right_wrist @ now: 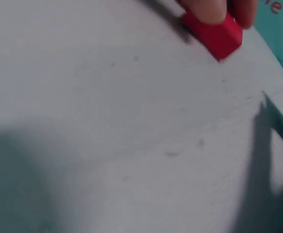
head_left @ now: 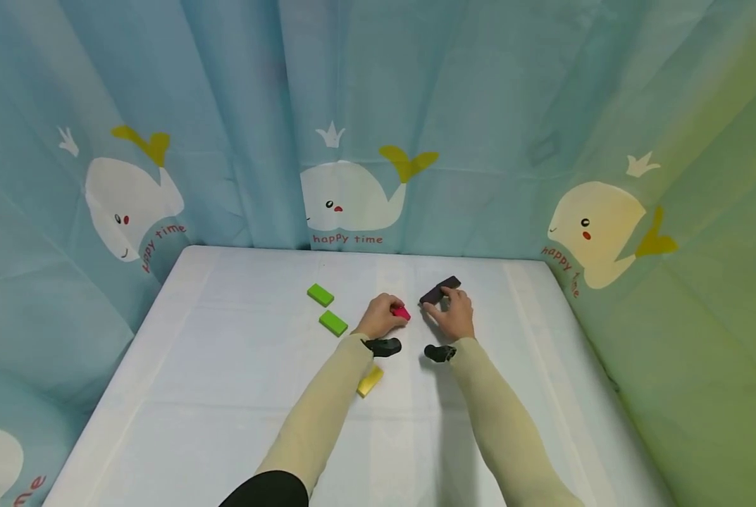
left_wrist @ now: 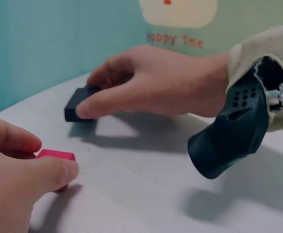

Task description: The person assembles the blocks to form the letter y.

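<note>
Landmark: the red block (head_left: 402,313), near the middle of the white table (head_left: 225,366).

My left hand (head_left: 380,317) pinches the red block, thumb and fingers curled on it; the block sits on the table at the fingertips, on the hand's right side.

Just right of the red block lies the dark block (head_left: 440,290), long axis running away and to the right. My right hand (head_left: 455,313) rests fingers on its near end, loosely bent; I see contact from above, not a closed grip. The right hand is the nearer to it.

Left of the red block: two green blocks (head_left: 327,308). Nearer me: a yellow block (head_left: 370,381), partly under the left forearm.
</note>
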A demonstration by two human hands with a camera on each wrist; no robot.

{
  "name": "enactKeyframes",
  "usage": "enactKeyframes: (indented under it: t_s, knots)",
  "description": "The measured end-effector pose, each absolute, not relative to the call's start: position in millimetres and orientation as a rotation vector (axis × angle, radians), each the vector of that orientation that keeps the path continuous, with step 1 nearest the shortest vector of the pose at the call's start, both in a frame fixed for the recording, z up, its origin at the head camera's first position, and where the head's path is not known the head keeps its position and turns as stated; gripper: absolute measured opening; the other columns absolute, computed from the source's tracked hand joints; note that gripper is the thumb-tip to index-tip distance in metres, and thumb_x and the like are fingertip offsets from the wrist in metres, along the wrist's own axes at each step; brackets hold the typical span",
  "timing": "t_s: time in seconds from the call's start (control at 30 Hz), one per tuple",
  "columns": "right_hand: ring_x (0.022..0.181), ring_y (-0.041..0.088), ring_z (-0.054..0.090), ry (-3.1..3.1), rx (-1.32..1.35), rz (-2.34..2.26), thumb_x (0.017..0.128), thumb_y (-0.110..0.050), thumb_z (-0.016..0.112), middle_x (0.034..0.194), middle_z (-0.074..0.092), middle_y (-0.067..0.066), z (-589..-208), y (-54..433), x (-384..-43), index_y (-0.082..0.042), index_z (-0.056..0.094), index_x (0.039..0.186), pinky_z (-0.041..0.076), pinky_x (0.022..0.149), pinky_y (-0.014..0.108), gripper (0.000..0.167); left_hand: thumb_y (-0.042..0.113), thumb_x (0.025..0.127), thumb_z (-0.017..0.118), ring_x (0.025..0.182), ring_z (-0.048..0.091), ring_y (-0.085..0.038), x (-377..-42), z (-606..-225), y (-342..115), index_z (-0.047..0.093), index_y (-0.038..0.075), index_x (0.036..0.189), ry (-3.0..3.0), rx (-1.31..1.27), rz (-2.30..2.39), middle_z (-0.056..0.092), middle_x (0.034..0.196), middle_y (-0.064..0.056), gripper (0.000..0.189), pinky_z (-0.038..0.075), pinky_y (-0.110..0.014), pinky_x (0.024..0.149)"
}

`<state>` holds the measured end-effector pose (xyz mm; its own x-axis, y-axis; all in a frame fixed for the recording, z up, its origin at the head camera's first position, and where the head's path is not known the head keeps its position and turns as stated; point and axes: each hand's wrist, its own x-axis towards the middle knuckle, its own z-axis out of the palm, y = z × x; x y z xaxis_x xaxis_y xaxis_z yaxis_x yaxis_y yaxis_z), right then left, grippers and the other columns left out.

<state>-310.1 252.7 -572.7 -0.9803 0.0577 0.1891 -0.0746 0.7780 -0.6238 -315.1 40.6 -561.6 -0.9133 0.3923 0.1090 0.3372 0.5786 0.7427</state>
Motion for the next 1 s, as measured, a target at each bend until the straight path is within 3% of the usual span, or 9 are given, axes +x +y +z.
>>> enactKeyframes:
  t_s: [0.33,0.7,1.0]
  knots:
    - [0.127,0.041,0.044,-2.760,0.211,0.995,0.087,-0.027,0.075,0.135,0.047,0.025,-577,254,-305,0.002,0.059,0.131,0.033,0.107,0.053,0.055,0.013,0.082,0.079,0.096,0.058,-0.022,-309,-558,46,0.070,0.001,0.112,2.741,0.595,1.243,0.064,0.106,-0.011,0.033,0.047,-0.031,0.089]
    - [0.123,0.044,0.046,-2.715,0.270,1.018,0.084,-0.026,0.078,0.132,0.047,0.027,-585,258,-303,0.002,0.061,0.129,0.036,0.103,0.056,0.055,0.014,0.081,0.080,0.093,0.059,-0.020,-310,-563,52,0.071,0.002,0.109,2.727,0.561,1.271,0.065,0.103,-0.010,0.032,0.048,-0.030,0.086]
    - [0.127,0.038,0.046,-2.706,0.251,1.030,0.086,-0.028,0.077,0.135,0.051,0.021,-577,251,-304,0.002,0.062,0.129,0.033,0.107,0.051,0.054,0.013,0.082,0.079,0.091,0.059,-0.021,-310,-557,56,0.070,0.001,0.109,2.756,0.547,1.305,0.064,0.102,-0.011,0.031,0.048,-0.029,0.083]
